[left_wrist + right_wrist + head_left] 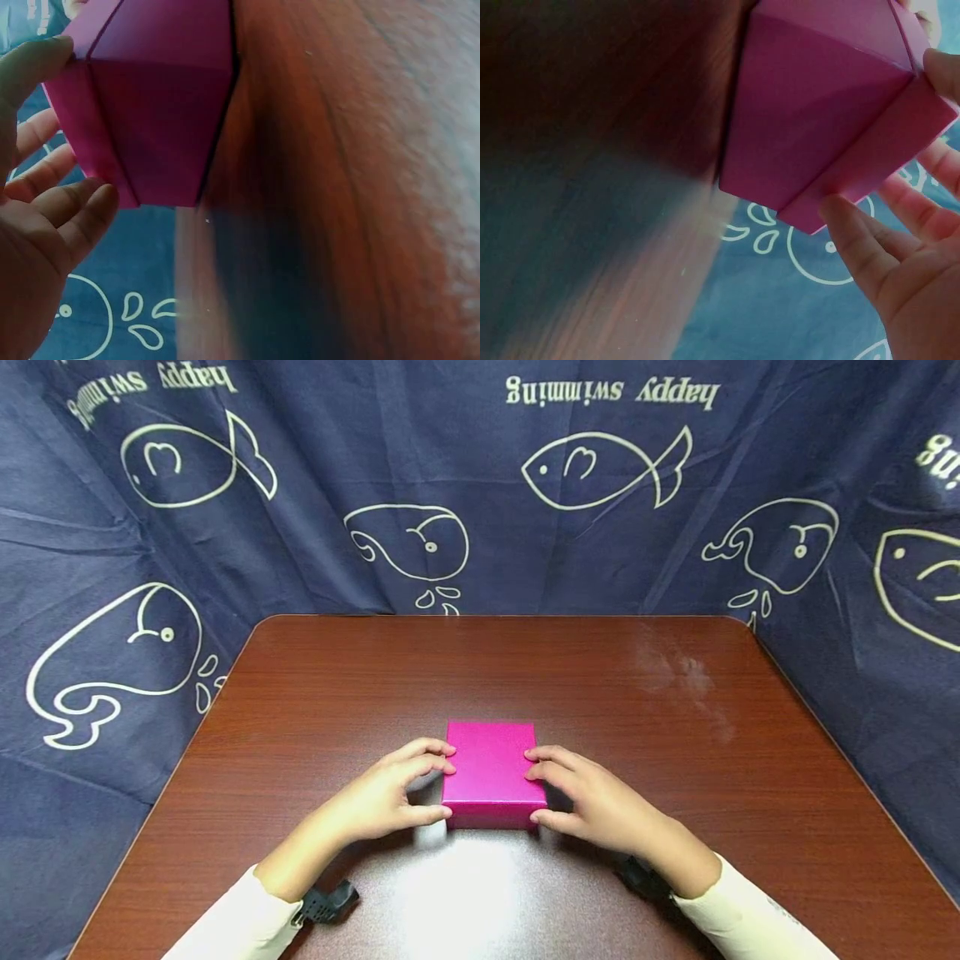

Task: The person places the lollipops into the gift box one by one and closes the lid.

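Note:
A square magenta box (pixel 492 764) rests on the table, its top facing up. Both wrist views show a seam between the lid (pixel 94 127) and the deeper body (pixel 802 112). On the left side my left hand (pixel 382 795) holds the lid, thumb at the near corner and fingertips along the side. My right hand (pixel 603 800) holds the opposite side in the same way, thumb near the front right corner. Fingertips of both hands lie on the lid's edges rather than the lower body. The inside of the box is hidden.
The brown wooden table (pixel 337 668) extends around the box, with a bright glare in front of it and a pale smudge (pixel 693 675) at the far right. Behind and beside the table hangs a dark blue curtain (pixel 480 460) with fish and whale drawings.

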Tool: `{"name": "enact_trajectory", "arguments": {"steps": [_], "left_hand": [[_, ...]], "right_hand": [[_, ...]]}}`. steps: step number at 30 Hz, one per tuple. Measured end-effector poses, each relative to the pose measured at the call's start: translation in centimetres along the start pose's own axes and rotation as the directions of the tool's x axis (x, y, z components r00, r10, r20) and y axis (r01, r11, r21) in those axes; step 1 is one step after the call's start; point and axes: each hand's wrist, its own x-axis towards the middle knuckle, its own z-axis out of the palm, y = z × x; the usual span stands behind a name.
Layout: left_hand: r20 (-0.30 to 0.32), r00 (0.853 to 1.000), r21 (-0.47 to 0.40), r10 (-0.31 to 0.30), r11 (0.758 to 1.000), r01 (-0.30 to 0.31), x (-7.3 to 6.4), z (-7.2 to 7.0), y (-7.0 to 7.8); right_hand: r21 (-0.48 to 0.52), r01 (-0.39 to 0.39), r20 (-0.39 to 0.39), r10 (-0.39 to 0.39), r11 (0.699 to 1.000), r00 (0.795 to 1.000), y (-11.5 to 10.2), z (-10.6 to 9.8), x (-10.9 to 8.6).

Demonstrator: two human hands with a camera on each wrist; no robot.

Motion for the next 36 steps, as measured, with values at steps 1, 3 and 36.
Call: {"name": "enact_trajectory", "arguments": {"steps": [1,3,36], "left_hand": [[0.005,1.0,0.006,0.001,1.0,-0.001,0.0,0.0,0.1],[0.011,1.0,0.02,0.003,1.0,-0.004,-0.1,0.0,0.2],[0.014,0.999,0.233,0.031,0.972,-0.033,-0.5,-0.3,-0.4]], "right_hand": [[-0.012,0.003,0.0,-0.003,1.0,1.0,-0.1,0.0,-0.1],[-0.029,0.009,-0.001,-0.009,1.0,1.0,-0.2,0.0,-0.2],[-0.133,0.012,-0.022,-0.015,0.991,1.0,1.5,-0.9,-0.8]]}}
